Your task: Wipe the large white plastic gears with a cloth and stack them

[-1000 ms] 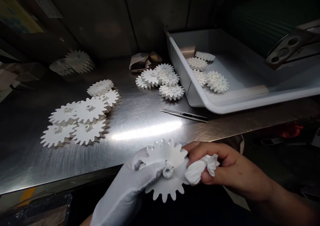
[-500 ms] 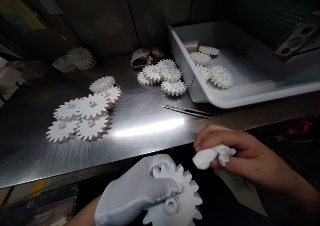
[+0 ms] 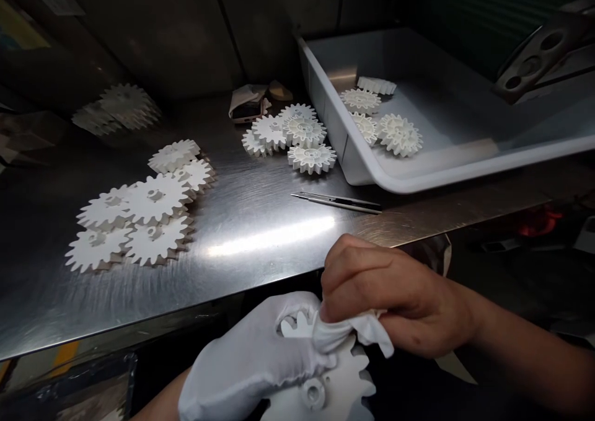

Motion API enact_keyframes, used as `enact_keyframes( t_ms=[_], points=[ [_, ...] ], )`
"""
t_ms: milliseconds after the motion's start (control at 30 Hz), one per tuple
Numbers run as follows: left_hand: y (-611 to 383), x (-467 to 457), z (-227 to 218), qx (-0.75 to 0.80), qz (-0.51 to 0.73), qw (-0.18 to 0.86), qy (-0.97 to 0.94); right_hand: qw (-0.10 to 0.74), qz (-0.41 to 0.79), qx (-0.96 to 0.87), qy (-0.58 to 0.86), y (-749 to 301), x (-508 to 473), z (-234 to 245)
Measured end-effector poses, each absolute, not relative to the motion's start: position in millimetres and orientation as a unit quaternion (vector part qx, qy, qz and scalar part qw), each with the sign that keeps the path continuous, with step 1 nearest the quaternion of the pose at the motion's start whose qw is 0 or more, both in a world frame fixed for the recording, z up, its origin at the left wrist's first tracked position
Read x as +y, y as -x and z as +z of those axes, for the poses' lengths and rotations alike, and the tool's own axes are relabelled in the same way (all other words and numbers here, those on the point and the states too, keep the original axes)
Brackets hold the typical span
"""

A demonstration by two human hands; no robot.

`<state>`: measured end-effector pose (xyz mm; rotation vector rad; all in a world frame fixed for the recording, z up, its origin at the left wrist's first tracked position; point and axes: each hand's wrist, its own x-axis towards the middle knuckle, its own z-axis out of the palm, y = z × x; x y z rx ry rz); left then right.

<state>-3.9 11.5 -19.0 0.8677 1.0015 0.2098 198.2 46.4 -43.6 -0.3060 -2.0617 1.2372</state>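
My left hand [image 3: 251, 359], in a white glove, grips a large white plastic gear [image 3: 337, 387] at the bottom of the view, thumb across its face near the raised hub. Bare and closed, my right hand [image 3: 385, 291] pinches a crumpled white cloth [image 3: 341, 331]. The cloth lies against the gear's upper teeth, beside my left thumb. Just beyond my hands, on the steel table [image 3: 251, 204], lies a slim utility knife [image 3: 337, 203] with its tip pointing left. The fingers of my left hand behind the gear are hidden.
Several white gears [image 3: 155, 198] are piled on the table's left, with another stack [image 3: 125, 108] behind. More gears [image 3: 304, 129] lie beside a grey plastic bin [image 3: 385, 182], which holds several gears [image 3: 400, 134]. A phone partly under a cloth [image 3: 247, 103] sits near the back wall.
My right hand has moved left and brought the cloth onto the gear's upper teeth. My left hand keeps its grip. The view has shifted slightly right.
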Motion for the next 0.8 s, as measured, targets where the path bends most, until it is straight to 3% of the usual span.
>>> enact_keyframes(
  t_ms=[100,267,433,667,800],
  points=[
    [9.3,8.8,-22.6,0.454,0.089,0.779,-0.422,0.378,0.511,-0.76,0.134,-201.7,43.8,-53.1],
    [17.6,0.9,-31.5,0.483,0.064,0.759,-0.431,0.257,0.515,-0.789,0.218,-220.5,45.4,-64.3],
    [17.9,1.2,-35.8,0.475,0.083,0.761,-0.435,0.331,0.524,-0.753,0.222,-215.6,43.7,-56.0],
    [18.4,1.5,-33.7,0.482,0.067,0.766,-0.42,0.221,0.493,-0.81,0.228,-218.4,47.6,-48.7],
    [18.2,1.3,-30.9,0.492,0.068,0.771,-0.399,0.281,0.497,-0.785,0.242,-219.1,46.1,-45.0]
  ],
)
